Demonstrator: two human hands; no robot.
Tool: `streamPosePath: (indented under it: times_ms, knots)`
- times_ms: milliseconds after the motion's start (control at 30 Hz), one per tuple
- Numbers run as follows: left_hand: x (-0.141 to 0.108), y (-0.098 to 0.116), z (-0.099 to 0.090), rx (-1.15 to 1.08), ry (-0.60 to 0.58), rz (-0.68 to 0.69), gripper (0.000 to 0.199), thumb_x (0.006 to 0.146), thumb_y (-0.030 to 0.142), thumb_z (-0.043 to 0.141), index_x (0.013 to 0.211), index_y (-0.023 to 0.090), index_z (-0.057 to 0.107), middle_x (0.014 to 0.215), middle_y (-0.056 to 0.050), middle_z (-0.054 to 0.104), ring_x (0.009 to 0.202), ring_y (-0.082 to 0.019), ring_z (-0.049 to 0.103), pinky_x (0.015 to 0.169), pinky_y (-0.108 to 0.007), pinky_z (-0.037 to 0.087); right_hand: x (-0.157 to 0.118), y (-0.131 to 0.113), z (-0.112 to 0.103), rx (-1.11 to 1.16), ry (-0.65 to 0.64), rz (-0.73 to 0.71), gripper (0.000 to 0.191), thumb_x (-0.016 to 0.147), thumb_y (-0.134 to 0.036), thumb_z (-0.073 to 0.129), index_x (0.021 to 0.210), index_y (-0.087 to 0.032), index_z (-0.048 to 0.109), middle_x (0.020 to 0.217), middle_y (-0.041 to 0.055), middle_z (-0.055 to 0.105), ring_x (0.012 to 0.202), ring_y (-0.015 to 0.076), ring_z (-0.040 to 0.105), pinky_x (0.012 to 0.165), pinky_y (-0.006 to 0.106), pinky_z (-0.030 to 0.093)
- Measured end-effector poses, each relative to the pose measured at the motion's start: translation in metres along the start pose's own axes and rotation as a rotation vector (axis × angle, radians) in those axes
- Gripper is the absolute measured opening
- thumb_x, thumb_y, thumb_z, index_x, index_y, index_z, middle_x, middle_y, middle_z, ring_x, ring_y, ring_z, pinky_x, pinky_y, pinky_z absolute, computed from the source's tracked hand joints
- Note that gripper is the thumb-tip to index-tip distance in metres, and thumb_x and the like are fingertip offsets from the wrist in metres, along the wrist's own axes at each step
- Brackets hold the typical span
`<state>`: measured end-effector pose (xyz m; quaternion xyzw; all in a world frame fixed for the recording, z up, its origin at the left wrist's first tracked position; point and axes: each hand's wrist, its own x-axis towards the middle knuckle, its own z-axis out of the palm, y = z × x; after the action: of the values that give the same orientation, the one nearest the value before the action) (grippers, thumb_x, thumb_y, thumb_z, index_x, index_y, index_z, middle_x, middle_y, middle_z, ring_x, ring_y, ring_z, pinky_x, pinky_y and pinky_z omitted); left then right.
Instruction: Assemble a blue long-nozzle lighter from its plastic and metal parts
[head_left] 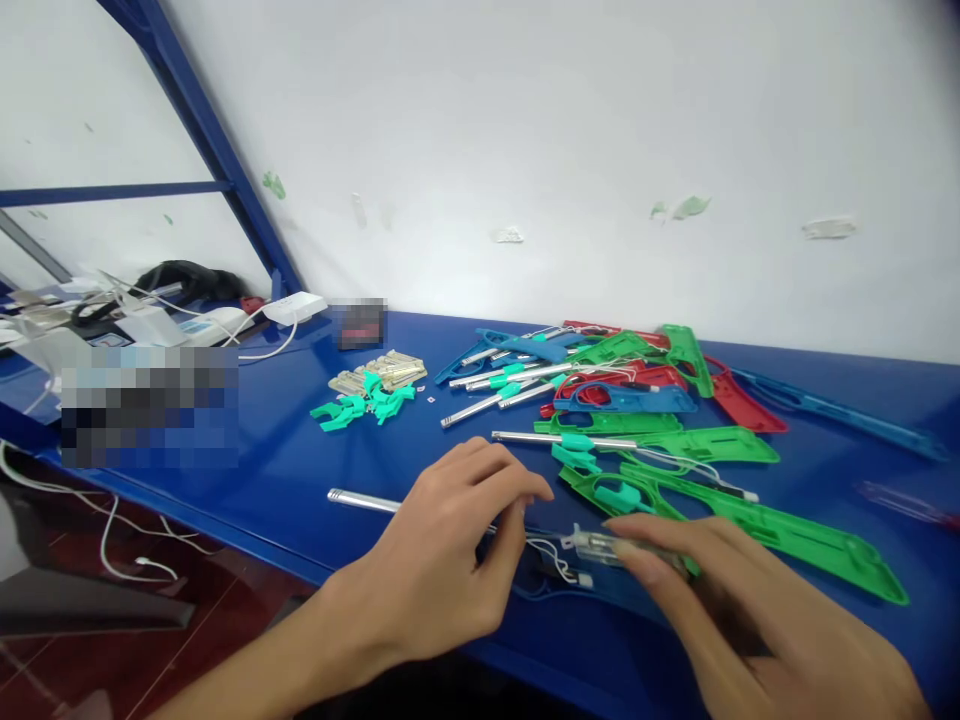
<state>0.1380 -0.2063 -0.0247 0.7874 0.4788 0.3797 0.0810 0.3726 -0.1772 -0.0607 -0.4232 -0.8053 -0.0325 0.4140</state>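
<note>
Left hand (450, 550): one, lower centre of the frame, back uppermost, fingers (517, 482) curled over the near end of a silver tube (364, 500); whether they grip it cannot be told.
Right hand (787, 610): one, lower right, thumb and fingers (646, 563) pinching a clear plastic piece (598, 547), held just right of the white wires (551, 550).
Blue shell (637, 600): one, translucent, bottom centre, below the clear plastic piece, partly hidden by the right hand.
Green shell (817, 540): one, long, slanting from the centre toward the lower right, beyond the right hand; a teal clip (621, 497) at its left part.
Mixed heap (637, 375): shells in red, green and blue, right of centre, overlapping, with silver tubes bearing teal clips among them.
Silver tube with clip (525, 437): one, centre, lying left to right at the heap's near side, white wires trailing rightward.
Teal clips (386, 402): a loose pile, left of centre.
Tan flat pieces (394, 368): a small stack, touching the far side of that pile.
Clear-handled tool (904, 502): one, right edge, blurred.
White box (296, 307): one, upper left, with cable.
Surface (450, 340): blue, carrying all the above; white wall (525, 120) behind.
</note>
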Motion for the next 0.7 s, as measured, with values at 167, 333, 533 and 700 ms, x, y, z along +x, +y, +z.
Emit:
streamPosePath:
  times_ms: [167,333,533,700]
  knots:
    - [0.002,-0.007,-0.011,0.070,-0.047,-0.046,0.027,0.104,0.007,0.048,0.110,0.022,0.070,0.104,-0.004,0.074,0.098,-0.023,0.068,0.091,-0.042,0.058,0.021,-0.004,0.003,-0.074,0.012,-0.060,0.025,0.111,-0.046,0.047,0.106,-0.037,0.070,0.091,-0.0036,0.086,0.064,0.0255,0.083,0.033,0.032,0.060]
    - [0.002,-0.015,-0.019,0.111,-0.112,-0.120,0.025,0.106,0.010,0.049,0.110,0.023,0.071,0.112,-0.004,0.073,0.105,-0.023,0.066,0.101,-0.044,0.055,0.018,0.001,0.004,-0.134,0.004,-0.071,0.033,0.111,-0.045,0.042,0.106,-0.034,0.073,0.096,0.0019,0.085,0.062,0.0250,0.082,0.029,0.033,0.058]
    - [0.001,-0.024,-0.031,0.187,-0.088,-0.097,0.023,0.110,0.015,0.050,0.113,0.026,0.070,0.112,-0.003,0.073,0.106,-0.023,0.067,0.099,-0.044,0.055,0.005,0.000,0.003,-0.033,0.010,-0.026,0.017,0.108,-0.041,0.055,0.109,-0.038,0.071,0.102,0.0004,0.084,0.067,0.0236,0.083,0.033,0.028,0.058]
    - [0.013,-0.027,-0.030,0.220,-0.067,-0.012,0.020,0.111,0.016,0.054,0.118,0.026,0.071,0.111,-0.003,0.073,0.106,-0.023,0.066,0.094,-0.041,0.057,0.011,-0.003,0.004,0.075,-0.061,-0.220,0.024,0.110,-0.036,0.053,0.110,-0.033,0.076,0.095,0.0023,0.084,0.061,0.0186,0.081,0.036,0.023,0.057]
